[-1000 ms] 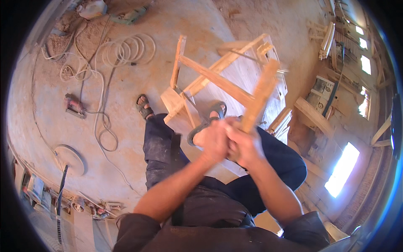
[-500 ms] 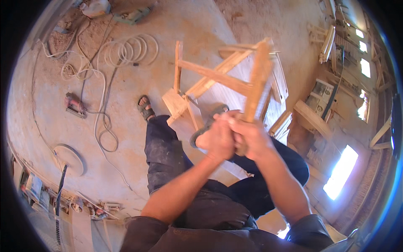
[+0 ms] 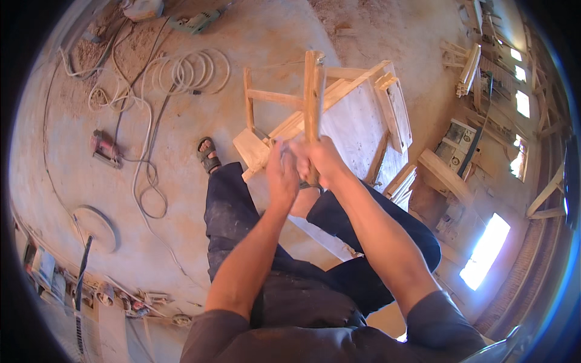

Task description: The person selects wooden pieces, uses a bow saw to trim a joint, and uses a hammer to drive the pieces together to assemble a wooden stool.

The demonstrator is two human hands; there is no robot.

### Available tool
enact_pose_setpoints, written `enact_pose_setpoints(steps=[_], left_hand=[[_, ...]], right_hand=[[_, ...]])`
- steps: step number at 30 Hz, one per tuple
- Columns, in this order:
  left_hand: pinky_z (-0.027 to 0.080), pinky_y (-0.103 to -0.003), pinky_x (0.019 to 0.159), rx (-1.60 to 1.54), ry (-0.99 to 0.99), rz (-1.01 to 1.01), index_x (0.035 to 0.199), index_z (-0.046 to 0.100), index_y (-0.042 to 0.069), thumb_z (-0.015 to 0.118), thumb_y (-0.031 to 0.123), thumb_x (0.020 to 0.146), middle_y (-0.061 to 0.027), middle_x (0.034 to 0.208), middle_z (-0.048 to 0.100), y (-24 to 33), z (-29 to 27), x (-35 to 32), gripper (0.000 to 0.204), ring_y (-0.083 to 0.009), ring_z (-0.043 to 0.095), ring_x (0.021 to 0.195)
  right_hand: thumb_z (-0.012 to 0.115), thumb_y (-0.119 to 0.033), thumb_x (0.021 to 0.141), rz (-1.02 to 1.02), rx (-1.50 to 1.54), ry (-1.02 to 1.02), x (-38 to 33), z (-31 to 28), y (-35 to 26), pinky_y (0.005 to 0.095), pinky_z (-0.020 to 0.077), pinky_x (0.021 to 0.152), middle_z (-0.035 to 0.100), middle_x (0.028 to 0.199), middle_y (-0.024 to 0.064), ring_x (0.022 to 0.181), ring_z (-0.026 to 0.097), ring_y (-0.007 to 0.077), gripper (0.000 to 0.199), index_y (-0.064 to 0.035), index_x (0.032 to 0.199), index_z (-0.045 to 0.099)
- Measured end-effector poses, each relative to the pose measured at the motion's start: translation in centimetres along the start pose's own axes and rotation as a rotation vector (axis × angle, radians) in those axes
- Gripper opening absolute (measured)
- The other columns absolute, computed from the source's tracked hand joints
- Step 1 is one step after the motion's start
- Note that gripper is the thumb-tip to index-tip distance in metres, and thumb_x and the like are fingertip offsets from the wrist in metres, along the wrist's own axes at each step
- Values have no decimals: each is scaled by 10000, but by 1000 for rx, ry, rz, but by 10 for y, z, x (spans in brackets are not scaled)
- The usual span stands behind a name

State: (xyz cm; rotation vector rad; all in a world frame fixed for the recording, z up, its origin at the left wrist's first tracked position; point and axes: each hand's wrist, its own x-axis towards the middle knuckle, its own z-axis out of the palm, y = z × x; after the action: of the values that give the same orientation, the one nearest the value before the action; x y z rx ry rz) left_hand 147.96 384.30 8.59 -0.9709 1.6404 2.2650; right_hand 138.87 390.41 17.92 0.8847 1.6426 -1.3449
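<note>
A pale wooden frame (image 3: 275, 98), two posts joined by a crosspiece, is held up in front of me. My right hand (image 3: 325, 162) is closed around the lower part of its thicker post (image 3: 312, 97). Close beside it, my left hand (image 3: 283, 175) is raised at the post's lower end. Its fingers are smeared by motion, so whether they grip anything is unclear. Below the frame, long wooden strips (image 3: 357, 83) and a short wooden block (image 3: 249, 147) lie by a pale board (image 3: 351, 121).
A coiled pale hose (image 3: 203, 71) and cables spread over the dusty floor at left, near a red power tool (image 3: 105, 149) and a round disc (image 3: 97, 228). A green power tool (image 3: 195, 22) lies at the far left. Timber (image 3: 445, 174) and a machine (image 3: 458, 142) stand at right.
The wooden frame has swung left and its thicker post stands straighter in view. Both hands have moved left with it, and the left hand has come slightly apart from the right.
</note>
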Motion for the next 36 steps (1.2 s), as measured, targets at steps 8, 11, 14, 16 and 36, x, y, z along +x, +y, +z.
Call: enact_pose_setpoints(steps=[8, 11, 14, 16, 36], left_hand=[[345, -455, 1109, 383, 314, -191, 1421, 374, -96, 682, 186, 807, -313, 1304, 502, -49, 16, -28, 742, -432, 399, 1324], [410, -470, 1049, 622, 29, -402, 1315, 474, -111, 723, 286, 779, -313, 1247, 557, -59, 3, -24, 711, -437, 499, 1238], [478, -483, 959, 710, -114, -523, 1172, 570, -88, 737, 339, 764, -299, 1140, 623, -71, 2, -17, 614, -438, 596, 1111], [513, -490, 897, 798, -82, -498, 1077, 611, -55, 725, 334, 778, -280, 1048, 666, -85, 3, -14, 505, -439, 647, 1014], [400, -343, 863, 1786, -1144, 1015, 820, 726, 128, 645, 211, 767, 15, 907, 622, -72, -85, 15, 128, -194, 514, 1049]], right_hand=[[625, -168, 942, -271, 447, -213, -113, -55, -24, 355, 415, 517, 449, 554, 26, 491, 458, 160, 294, -101, 723, 439], [603, -249, 974, -408, 454, -289, -121, -57, -26, 364, 424, 565, 426, 576, 16, 521, 437, 158, 300, -107, 771, 434], [613, -249, 968, -434, 448, -221, -128, -47, -22, 365, 425, 558, 436, 579, 21, 518, 442, 160, 301, -104, 773, 435], [627, -225, 960, -418, 424, -180, -138, -43, -15, 363, 421, 542, 453, 584, 34, 509, 450, 165, 291, -97, 781, 437], [597, -172, 978, -559, 417, -61, -203, -42, 27, 326, 377, 506, 411, 586, 33, 484, 409, 147, 274, -88, 820, 391]])
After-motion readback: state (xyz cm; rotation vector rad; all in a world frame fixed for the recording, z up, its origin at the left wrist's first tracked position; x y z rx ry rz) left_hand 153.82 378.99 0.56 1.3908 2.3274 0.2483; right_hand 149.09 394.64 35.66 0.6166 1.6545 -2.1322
